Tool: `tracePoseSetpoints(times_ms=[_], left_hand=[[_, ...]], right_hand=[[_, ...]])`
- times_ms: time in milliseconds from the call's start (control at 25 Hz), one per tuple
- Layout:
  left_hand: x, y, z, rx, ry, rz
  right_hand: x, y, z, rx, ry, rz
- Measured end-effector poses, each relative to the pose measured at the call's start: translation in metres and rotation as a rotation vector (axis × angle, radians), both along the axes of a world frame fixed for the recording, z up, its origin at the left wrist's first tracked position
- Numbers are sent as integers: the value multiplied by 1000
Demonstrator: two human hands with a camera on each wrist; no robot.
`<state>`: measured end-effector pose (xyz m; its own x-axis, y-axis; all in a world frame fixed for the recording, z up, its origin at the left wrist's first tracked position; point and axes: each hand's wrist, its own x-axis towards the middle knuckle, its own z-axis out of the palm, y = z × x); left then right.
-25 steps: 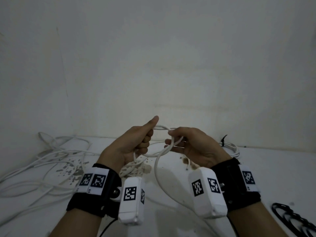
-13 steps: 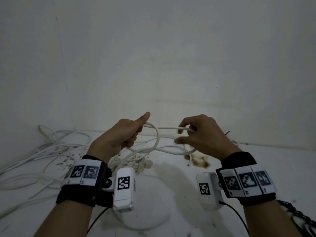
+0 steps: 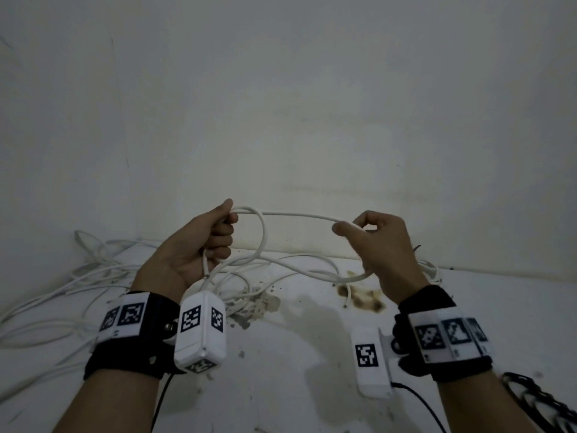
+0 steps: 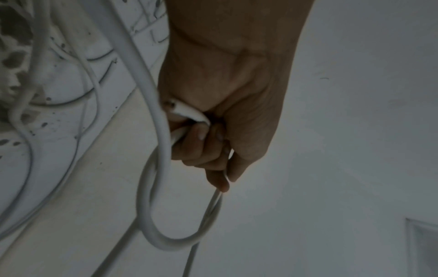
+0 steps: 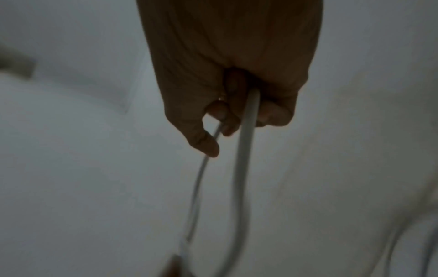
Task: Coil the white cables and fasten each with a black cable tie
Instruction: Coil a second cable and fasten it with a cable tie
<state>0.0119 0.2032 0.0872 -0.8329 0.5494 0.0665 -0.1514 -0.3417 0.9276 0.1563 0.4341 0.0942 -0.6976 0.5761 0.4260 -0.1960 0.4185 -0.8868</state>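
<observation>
A white cable (image 3: 296,215) stretches in the air between my two hands, above the white table (image 3: 515,307). My left hand (image 3: 215,232) grips a small loop of it in a fist, thumb on top; in the left wrist view the loop (image 4: 163,215) curves below the curled fingers (image 4: 201,148) and the cable's cut end pokes out of the fist. My right hand (image 3: 359,228) pinches the cable between thumb and forefinger. In the right wrist view the cable (image 5: 246,150) runs down out of the hand (image 5: 225,120). The slack droops behind my right hand toward the table.
A tangle of loose white cables (image 3: 62,285) lies on the table's left side and along the wall. A coiled white cable (image 3: 432,270) with a black tie lies behind my right hand. Black cable ties (image 3: 537,398) lie at the right front edge. Brown stains (image 3: 362,296) mark the table.
My hands have moved apart and risen. The right hand slid rightward along the cable, drawing a straight length out from the loop in my left hand.
</observation>
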Motion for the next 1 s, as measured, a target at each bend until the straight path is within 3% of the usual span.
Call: tracePoseSetpoints(times_ms=[120, 200, 280, 320, 440, 520, 600, 640, 760, 800, 920, 1000], left_hand=[[-4, 2, -1, 53, -78, -23], [-7, 2, -1, 97, -115, -26], [-9, -1, -2, 170, -168, -76], [-10, -3, -4, 220, -198, -121], [-13, -9, -12, 338, -219, -224], [-13, -7, -10, 393, -186, -189], [-14, -4, -5, 406, -135, -62], [-14, -5, -2, 398, -118, 10], [-17, -9, -4, 431, -135, 79], [-16, -9, -6, 463, -153, 66], [-17, -5, -8, 508, -166, 94], [-16, -3, -7, 507, -131, 147]], right_hand=[[0, 2, 12, -702, 79, 360], [7, 5, 23, -839, 56, 481], [13, 9, 25, -767, 39, 486], [13, 11, 22, -628, 28, 429], [7, 18, 7, 182, 11, -43], [5, 14, 4, 507, 0, -258], [4, 11, 1, 543, -63, -388], [3, 12, 0, 457, -102, -408], [7, 15, 0, -7, -139, -109], [7, 15, 0, -76, -132, 2], [9, 6, 7, -5, -107, 191], [14, -1, 14, 221, -157, 209]])
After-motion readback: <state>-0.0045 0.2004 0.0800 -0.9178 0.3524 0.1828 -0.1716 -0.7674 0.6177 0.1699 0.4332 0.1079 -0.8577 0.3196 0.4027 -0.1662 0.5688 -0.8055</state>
